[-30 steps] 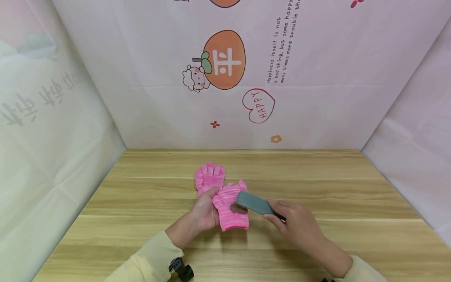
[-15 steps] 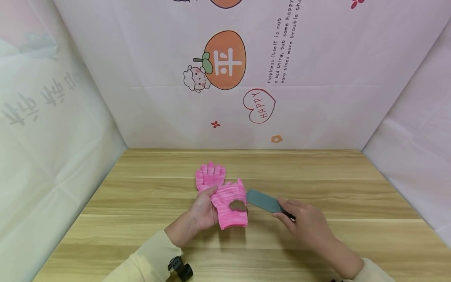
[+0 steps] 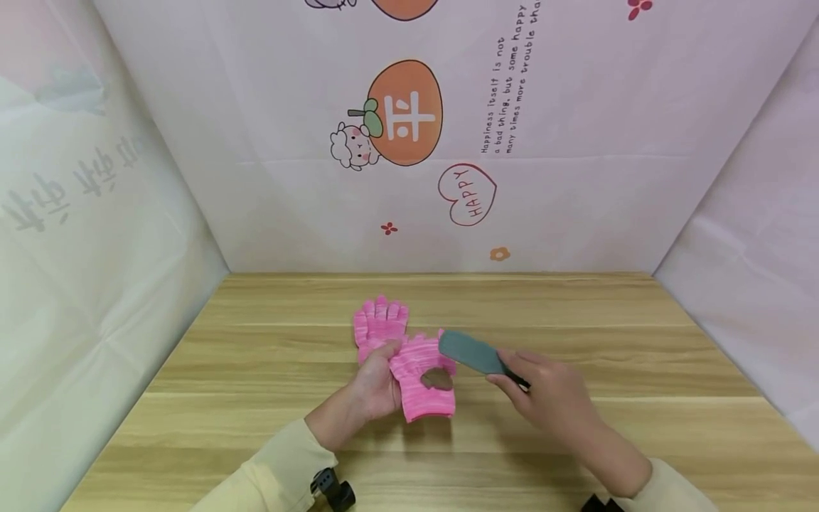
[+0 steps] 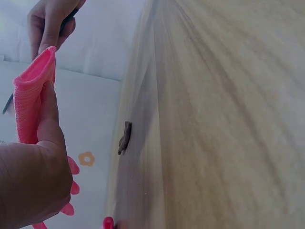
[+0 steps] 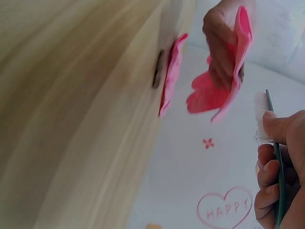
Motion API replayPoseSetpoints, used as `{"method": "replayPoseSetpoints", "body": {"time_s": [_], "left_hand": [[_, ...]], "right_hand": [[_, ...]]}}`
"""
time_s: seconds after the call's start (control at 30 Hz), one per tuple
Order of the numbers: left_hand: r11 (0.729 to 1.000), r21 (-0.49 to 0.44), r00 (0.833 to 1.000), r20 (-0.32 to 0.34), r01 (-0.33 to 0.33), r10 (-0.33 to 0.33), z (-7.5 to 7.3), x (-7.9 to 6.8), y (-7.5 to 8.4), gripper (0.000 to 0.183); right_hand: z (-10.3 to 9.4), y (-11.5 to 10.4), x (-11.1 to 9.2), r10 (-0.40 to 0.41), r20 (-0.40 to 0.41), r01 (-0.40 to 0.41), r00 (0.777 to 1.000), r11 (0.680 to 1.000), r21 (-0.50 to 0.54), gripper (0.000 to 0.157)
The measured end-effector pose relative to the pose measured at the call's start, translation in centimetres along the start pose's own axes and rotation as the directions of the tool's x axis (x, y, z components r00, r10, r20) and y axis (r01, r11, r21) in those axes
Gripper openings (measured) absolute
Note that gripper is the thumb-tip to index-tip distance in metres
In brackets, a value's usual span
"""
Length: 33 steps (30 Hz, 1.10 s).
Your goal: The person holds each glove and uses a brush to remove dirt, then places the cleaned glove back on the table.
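Observation:
My left hand (image 3: 377,380) grips a pink knitted glove (image 3: 427,398) above the table, thumb on top and fingers underneath. A brown, mud-like patch (image 3: 437,378) sits on the glove near its cuff. My right hand (image 3: 555,398) grips a brush (image 3: 472,352) by its dark handle; the flat back is grey-green. White bristles (image 5: 261,117) show in the right wrist view, facing the held glove but apart from it. A second pink glove (image 3: 382,323) lies on the table behind my left hand, partly covered by it.
A brown lump (image 4: 125,137) lies on the wooden table (image 3: 576,313) beside the second glove (image 5: 170,78), hidden from the head view. Printed white cloth (image 3: 307,213) stands along the back and both sides of the table.
The brush drew back rightward off the brown patch, then came slightly left and up near the glove's upper right edge. My left hand keeps its grip and shifts only slightly.

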<state>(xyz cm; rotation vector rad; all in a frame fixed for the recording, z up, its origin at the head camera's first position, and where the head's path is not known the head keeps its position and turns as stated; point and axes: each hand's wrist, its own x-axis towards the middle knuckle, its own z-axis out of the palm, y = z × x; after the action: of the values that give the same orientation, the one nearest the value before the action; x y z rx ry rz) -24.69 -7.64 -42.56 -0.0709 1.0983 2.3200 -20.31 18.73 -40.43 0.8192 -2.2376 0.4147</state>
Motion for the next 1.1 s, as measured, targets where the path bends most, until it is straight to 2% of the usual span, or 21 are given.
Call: {"method": "replayPoseSetpoints", "body": {"time_s": [0.1,0.2,0.3,0.43,0.57,0.73,1.0,1.1], "left_hand": [[1.000,0.007,1.000,0.013,-0.001,0.001,0.2,0.1,-0.1,0.053],[1.000,-0.001,0.999,0.031,0.006,-0.006,0.3,0.1,-0.1,0.053],[1.000,-0.015,0.998,0.050,0.024,-0.023,0.5,0.1,-0.1,0.053],[0.999,-0.029,0.998,0.048,0.041,-0.040,0.5,0.2,-0.1,0.055],[0.999,-0.007,0.999,0.029,0.033,-0.032,0.5,0.2,-0.1,0.056],[0.999,0.014,0.999,0.023,0.031,-0.031,0.3,0.1,-0.1,0.055],[0.997,0.077,1.000,-0.019,0.020,-0.018,-0.1,0.2,0.2,0.055],[0.995,0.094,1.000,-0.013,0.022,-0.021,-0.2,0.2,0.4,0.056]], "right_hand": [[0.6,-0.8,0.7,-0.035,-0.016,0.035,0.999,0.999,0.014,0.055],[1.2,-1.6,1.2,-0.064,-0.026,0.065,0.998,0.997,0.036,0.061],[1.7,-2.1,1.4,-0.082,-0.016,0.083,0.996,0.995,0.059,0.052],[2.1,-2.5,1.3,-0.061,0.051,0.058,0.997,0.997,0.051,0.036],[2.2,-2.6,1.1,-0.015,0.117,0.011,0.993,0.999,0.030,0.038],[2.1,-2.5,0.9,0.022,0.155,-0.025,0.988,1.000,0.018,0.039],[1.7,-1.8,0.2,0.056,0.186,-0.059,0.981,0.998,0.008,0.039],[1.5,-1.5,0.1,0.057,0.185,-0.059,0.981,0.998,0.007,0.039]]}}
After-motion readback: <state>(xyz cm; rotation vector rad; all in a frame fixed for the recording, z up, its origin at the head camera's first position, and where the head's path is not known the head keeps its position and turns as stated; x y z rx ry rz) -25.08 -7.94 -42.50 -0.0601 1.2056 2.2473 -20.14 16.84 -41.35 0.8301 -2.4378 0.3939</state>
